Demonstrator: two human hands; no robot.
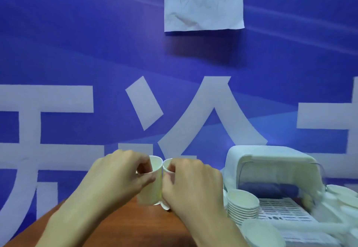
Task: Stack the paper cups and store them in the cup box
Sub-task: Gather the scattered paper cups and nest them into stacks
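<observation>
Two white paper cups are held side by side above the brown table (120,225). My left hand (118,177) grips the left paper cup (154,177) with fingers and thumb curled round its wall. My right hand (191,184) grips the right paper cup (167,166), of which only the rim and a strip of wall show. The two cups touch at their rims. To the right stands the white cup box (271,171) with its lid raised, and a stack of several white cups (243,204) lies at its front.
A blue banner with large white characters (174,92) rises directly behind the table, with a white sheet of paper (203,9) taped near its top. More white cups (259,231) lie at the lower right, and others (346,198) sit at the right edge.
</observation>
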